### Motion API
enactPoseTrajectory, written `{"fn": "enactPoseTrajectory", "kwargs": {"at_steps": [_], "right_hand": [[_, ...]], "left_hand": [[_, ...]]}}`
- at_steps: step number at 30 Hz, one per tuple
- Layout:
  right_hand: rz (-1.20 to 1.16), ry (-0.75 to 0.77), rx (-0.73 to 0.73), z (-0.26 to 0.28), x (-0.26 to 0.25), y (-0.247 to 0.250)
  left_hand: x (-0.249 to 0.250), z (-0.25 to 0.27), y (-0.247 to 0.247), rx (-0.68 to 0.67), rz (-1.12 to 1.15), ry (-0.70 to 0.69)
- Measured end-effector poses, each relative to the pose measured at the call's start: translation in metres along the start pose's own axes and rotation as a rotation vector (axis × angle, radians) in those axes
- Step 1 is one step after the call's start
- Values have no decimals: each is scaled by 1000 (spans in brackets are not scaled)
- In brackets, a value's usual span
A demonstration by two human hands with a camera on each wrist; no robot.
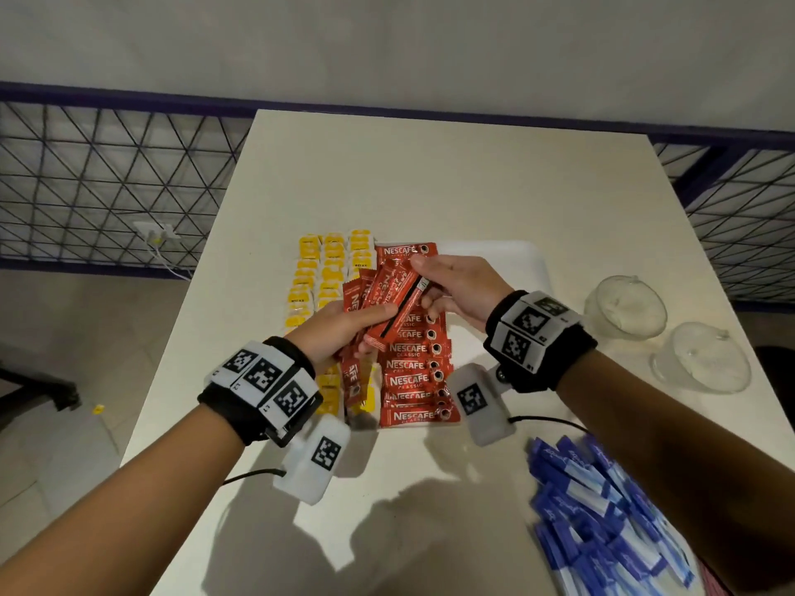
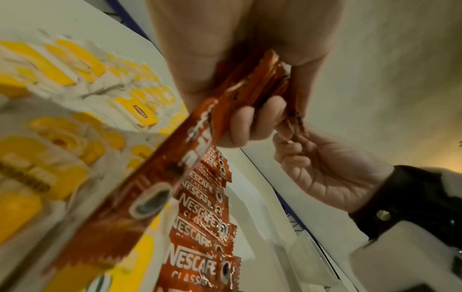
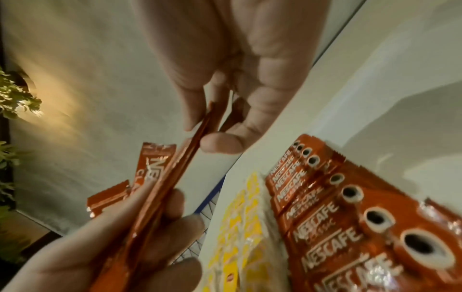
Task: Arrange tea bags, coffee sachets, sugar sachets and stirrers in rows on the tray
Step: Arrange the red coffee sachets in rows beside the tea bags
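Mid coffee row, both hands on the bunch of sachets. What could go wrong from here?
1. The left hand grips a loose fan of coffee sachets while the right hand pinches one sachet; pulling it may drag others out.
2. Both hands hover over the laid coffee row; a dropped sachet could knock it crooked.
3. The yellow tea bags lie right beside the row and could get nudged.

Red coffee sachets [image 1: 412, 366] overlapped in row on white tray [image 1: 522, 259] — yellow tea bags [image 1: 328, 268] alongside.

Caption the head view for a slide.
Left hand grips a bunch of coffee sachets; right hand pinches one sachet above the tray's coffee row.
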State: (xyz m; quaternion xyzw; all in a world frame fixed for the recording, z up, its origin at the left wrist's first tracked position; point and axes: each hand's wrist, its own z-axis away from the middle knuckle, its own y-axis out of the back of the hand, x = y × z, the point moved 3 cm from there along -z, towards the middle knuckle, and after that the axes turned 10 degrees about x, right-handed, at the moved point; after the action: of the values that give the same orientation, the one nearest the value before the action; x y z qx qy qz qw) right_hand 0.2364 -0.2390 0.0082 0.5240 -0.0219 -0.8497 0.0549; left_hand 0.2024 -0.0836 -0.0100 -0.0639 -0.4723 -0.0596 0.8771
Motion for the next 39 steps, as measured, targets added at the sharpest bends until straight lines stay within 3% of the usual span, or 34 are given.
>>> {"fn": "enactPoseTrajectory", "kwargs": {"at_steps": [5, 13, 26, 33, 36, 39], "right_hand": [[22, 54, 74, -7, -4, 16], [-195, -33, -32, -4, -7, 17], [56, 115, -41, 16, -2, 24], [557, 198, -82, 26, 6, 17], [494, 142, -176, 31, 14, 3], [375, 89, -181, 26, 18, -7]], "left_hand": [[4, -6, 9, -15, -3, -21], [1, -9, 22, 62, 10, 11], [10, 11, 29, 202, -10, -135], [16, 21, 16, 199, 95, -192], [19, 23, 6, 158, 148, -172], [19, 20, 1, 158, 141, -156]]}}
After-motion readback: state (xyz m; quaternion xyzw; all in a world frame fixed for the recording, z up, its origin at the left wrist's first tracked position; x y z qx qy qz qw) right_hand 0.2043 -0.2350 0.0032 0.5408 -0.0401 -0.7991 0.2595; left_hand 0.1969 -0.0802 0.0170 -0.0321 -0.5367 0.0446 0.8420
